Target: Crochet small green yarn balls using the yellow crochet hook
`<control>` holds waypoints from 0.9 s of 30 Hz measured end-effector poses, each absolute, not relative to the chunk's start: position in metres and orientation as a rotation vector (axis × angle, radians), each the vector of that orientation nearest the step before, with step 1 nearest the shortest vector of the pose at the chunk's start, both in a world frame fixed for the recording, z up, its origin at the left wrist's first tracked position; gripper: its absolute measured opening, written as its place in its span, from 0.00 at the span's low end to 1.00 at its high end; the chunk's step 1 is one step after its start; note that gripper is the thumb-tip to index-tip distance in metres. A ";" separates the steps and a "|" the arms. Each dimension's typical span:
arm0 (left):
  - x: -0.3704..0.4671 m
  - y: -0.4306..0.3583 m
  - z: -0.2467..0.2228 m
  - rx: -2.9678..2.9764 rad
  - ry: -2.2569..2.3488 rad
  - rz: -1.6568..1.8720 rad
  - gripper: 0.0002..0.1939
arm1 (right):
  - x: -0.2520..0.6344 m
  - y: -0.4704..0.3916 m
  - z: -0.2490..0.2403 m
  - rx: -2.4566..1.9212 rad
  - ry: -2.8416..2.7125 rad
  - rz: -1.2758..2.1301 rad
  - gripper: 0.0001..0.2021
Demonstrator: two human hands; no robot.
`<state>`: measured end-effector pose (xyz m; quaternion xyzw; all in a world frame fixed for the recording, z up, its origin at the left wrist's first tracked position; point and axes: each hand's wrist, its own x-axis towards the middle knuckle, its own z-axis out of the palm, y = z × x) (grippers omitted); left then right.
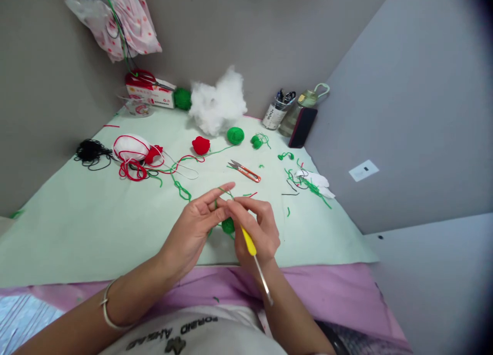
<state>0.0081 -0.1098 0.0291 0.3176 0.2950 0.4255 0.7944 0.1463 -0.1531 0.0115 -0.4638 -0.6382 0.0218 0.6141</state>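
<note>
My right hand point(259, 229) is closed around the yellow handle of a crochet hook point(249, 242), whose far metal end points down toward my wrist. Its working tip is hidden between my fingers. Green yarn runs around the raised index finger of my left hand point(198, 219), while that thumb pinches close to the right fingertips. Below the meeting fingers hangs a small green crochet piece point(228, 225), partly covered by my hands. Orange thread snips point(245, 171) lie on the table just beyond.
Red point(201, 145) and green point(235, 135) crocheted balls sit before white stuffing point(217, 103). Tangled yarn point(133, 157) lies left, yarn scraps point(308, 183) right. A pen cup point(275, 115), bottle point(290, 119) and phone point(303, 127) stand at the back right wall.
</note>
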 end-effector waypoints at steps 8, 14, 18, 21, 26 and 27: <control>0.000 -0.102 0.031 0.834 0.643 0.862 0.15 | 0.153 -0.149 0.021 -0.937 -0.974 0.708 0.07; 0.003 -0.094 0.035 0.904 0.641 0.903 0.09 | 0.163 -0.141 0.043 -1.066 -1.347 0.661 0.06; -0.004 -0.066 0.044 0.895 0.607 0.920 0.11 | 0.205 -0.105 0.057 -1.201 -1.731 0.823 0.14; -0.011 -0.040 0.052 0.824 0.526 0.903 0.12 | 0.232 -0.065 0.049 -1.734 -2.032 0.422 0.14; -0.025 -0.011 0.049 0.960 0.327 0.841 0.12 | 0.243 -0.019 0.013 -1.944 -2.066 0.278 0.09; -0.027 -0.009 0.046 0.987 0.279 0.839 0.12 | 0.243 -0.015 0.007 -1.940 -2.068 0.269 0.09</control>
